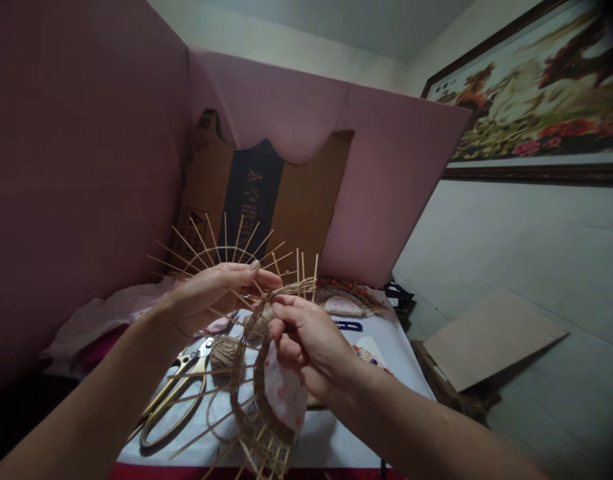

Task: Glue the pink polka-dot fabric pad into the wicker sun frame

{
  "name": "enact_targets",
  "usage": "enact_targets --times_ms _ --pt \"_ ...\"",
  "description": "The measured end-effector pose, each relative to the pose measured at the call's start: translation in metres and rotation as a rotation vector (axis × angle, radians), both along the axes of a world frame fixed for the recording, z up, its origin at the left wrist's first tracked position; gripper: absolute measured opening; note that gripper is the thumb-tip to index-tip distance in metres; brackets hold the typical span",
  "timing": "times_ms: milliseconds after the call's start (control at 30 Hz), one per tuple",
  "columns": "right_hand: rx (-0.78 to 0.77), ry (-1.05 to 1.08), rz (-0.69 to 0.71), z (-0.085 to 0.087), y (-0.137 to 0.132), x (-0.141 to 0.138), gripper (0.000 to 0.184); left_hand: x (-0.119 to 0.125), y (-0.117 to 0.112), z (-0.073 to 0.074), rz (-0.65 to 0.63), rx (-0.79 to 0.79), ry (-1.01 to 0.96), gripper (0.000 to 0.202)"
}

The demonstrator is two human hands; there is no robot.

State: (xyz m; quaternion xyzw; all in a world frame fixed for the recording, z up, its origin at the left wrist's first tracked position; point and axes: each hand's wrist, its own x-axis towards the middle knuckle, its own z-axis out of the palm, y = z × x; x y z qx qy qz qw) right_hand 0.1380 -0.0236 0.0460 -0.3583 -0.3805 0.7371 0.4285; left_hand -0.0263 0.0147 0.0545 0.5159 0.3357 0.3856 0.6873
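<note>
A half-round woven piece (240, 383), made of brown twine around thin sticks, stands tilted in front of me. Along its inner edge is a pale cloth panel (281, 390) with small pinkish spots. My right hand (309, 337) grips its upper part, thumb and forefinger pinching the twine band and the other fingers curled over the cloth. Close to the same end, my left hand (216, 288) reaches in with its fingers stretched out beside the twine and sticks. Whether those fingertips touch the twine, I cannot tell. Behind that hand, a fan of thin sticks (225, 230) spreads out, crossed by a curved strand.
Gold-handled scissors (179, 400) and a ball of twine (225, 357) lie on the white tabletop (346, 437). Further back are another fan-shaped piece (342, 305) and a blue tool (349, 326). Cardboard (306, 200) leans against a pink panel (386, 187). Crumpled cloth (101, 320) sits left.
</note>
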Motion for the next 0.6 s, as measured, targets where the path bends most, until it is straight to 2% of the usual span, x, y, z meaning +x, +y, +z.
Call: enact_targets --times_ms 100,233,300,367,467,600 --pt "-0.006 0.042 0.005 -0.001 -0.001 -0.001 0.011 0.000 -0.001 0.002 0.010 0.011 -0.009 0.029" --pt "0.126 -0.024 -0.014 -0.003 -0.010 0.008 0.021 0.001 -0.001 0.004 0.039 0.040 0.008 0.025" --pt "0.214 -0.070 -0.086 -0.005 -0.019 0.019 0.032 0.000 0.002 0.004 0.051 0.012 0.025 0.025" --pt "0.280 -0.108 -0.184 -0.010 -0.029 0.037 0.033 -0.001 0.006 0.003 0.057 -0.015 0.034 0.027" --pt "0.298 -0.247 -0.329 -0.028 -0.043 0.072 0.033 -0.006 0.014 0.000 0.054 -0.052 0.045 0.029" --pt "0.318 -0.497 -0.601 -0.067 -0.059 0.127 0.035 -0.013 0.022 -0.003 0.065 -0.099 0.060 0.033"
